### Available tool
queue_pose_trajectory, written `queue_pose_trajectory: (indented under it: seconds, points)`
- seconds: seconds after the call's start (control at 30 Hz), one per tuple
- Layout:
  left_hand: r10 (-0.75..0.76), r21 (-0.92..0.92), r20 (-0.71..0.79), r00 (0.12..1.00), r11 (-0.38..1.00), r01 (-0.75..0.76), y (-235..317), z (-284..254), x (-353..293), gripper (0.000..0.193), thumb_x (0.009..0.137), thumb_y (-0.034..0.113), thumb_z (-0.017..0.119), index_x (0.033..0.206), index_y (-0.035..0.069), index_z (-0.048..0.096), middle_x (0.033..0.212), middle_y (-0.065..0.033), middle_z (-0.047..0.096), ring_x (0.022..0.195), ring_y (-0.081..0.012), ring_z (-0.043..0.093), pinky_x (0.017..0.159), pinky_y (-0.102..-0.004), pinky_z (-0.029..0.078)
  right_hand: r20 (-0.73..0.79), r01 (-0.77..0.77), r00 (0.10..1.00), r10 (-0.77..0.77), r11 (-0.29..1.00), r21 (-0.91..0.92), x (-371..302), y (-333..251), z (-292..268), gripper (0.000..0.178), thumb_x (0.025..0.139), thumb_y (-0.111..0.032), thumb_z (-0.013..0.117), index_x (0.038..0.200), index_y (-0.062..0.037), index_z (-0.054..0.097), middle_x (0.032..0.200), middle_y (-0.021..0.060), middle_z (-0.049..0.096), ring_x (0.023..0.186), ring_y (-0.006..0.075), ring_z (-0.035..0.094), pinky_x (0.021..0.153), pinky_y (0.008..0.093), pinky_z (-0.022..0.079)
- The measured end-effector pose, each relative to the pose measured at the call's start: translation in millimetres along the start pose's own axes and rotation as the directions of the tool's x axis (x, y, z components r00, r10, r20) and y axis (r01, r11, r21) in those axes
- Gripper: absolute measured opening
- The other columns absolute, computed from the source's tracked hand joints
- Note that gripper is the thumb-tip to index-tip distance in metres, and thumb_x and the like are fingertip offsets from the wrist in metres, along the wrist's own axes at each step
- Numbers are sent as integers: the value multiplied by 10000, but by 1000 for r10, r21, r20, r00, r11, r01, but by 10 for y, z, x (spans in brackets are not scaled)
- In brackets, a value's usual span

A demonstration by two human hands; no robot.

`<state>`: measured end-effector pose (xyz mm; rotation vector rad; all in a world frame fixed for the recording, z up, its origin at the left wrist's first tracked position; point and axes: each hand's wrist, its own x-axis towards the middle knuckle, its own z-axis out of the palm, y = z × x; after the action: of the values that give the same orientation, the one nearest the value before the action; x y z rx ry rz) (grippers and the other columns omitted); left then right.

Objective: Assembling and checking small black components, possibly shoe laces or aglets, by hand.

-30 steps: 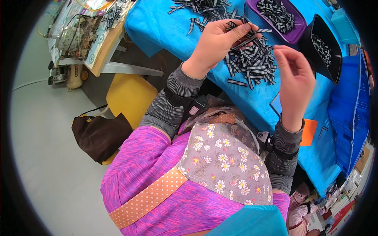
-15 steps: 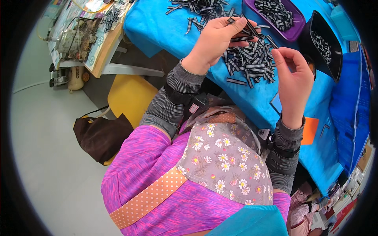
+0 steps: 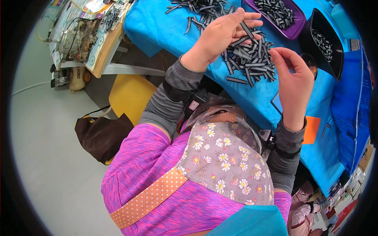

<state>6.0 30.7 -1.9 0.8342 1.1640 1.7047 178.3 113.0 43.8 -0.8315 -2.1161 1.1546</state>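
Observation:
Over a loose pile of short black-and-white striped ribbon strips (image 3: pixel 258 59) my left hand (image 3: pixel 222 37) is open, palm turned up and fingers stretched out. A ribbon strip (image 3: pixel 247 29) lies across those fingers, with its ends free. To the right of the pile is my right hand (image 3: pixel 293 74), thumb and forefinger pinched together at the pile's edge. What sits between these fingertips, if anything, is too small to make out. One single strip (image 3: pixel 236 80) lies apart at the pile's near side.
More strips (image 3: pixel 202 8) lie farther back on the blue cloth (image 3: pixel 252 100). A purple tray (image 3: pixel 301 25) and a black bin (image 3: pixel 336 59) hold further strips. A dark round container (image 3: pixel 310 63) stands beyond my right hand. An orange square (image 3: pixel 312 129) lies near my right wrist.
Several strips have left my left hand, which has opened, its thumb lifting away from the fingers. The right hand stays nearly in place, still pinched.

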Motion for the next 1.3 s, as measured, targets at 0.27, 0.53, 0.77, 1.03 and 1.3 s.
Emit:
queue_pose_trajectory:
  seconds: [0.27, 0.53, 0.77, 1.03, 1.3]
  points:
    - [357, 510, -68, 932, 815, -275, -55, -11, 74, 358, 971, 280, 571, 1250, 61, 615, 1133, -107, 674, 940, -197, 672, 773, -303, 512, 61, 15, 998, -16, 1000, 4, -72, -73, -89, 124, 881, -84, 701, 925, 30, 685, 784, 44, 675, 733, 86, 611, 694, 221, 479]
    - [331, 886, 94, 939, 402, -230, 94, -224, -289, 121, 845, 128, 707, 935, 49, 709, 846, -66, 685, 752, -168, 635, 661, -286, 499, 113, -24, 993, 36, 994, -106, -134, 19, -177, 132, 856, -89, 724, 873, 24, 658, 735, 36, 642, 688, 76, 570, 653, 221, 450]
    - [275, 882, 286, 918, 299, -365, -127, -75, -378, 142, 809, 175, 717, 928, 98, 713, 882, -52, 666, 858, -256, 630, 764, -370, 509, 188, -70, 979, 78, 996, -49, -150, 91, -116, 142, 847, -82, 731, 865, 30, 646, 712, 39, 630, 670, 83, 562, 627, 228, 452]
    - [220, 892, 311, 925, 269, -364, -156, -45, -326, 76, 827, 151, 668, 844, 77, 661, 835, -49, 622, 848, -262, 622, 730, -368, 509, 187, -46, 980, 65, 993, -106, -169, 80, -154, 150, 839, -88, 738, 857, 29, 644, 711, 57, 631, 653, 97, 564, 618, 235, 456]
    - [139, 845, 311, 940, 413, -340, -50, -98, -331, 115, 858, 111, 617, 928, 33, 570, 838, -97, 581, 793, -255, 597, 709, -344, 489, 195, -7, 980, 31, 992, -123, -166, 46, -143, 139, 841, -82, 729, 856, 28, 644, 720, 61, 638, 665, 107, 577, 630, 247, 462]
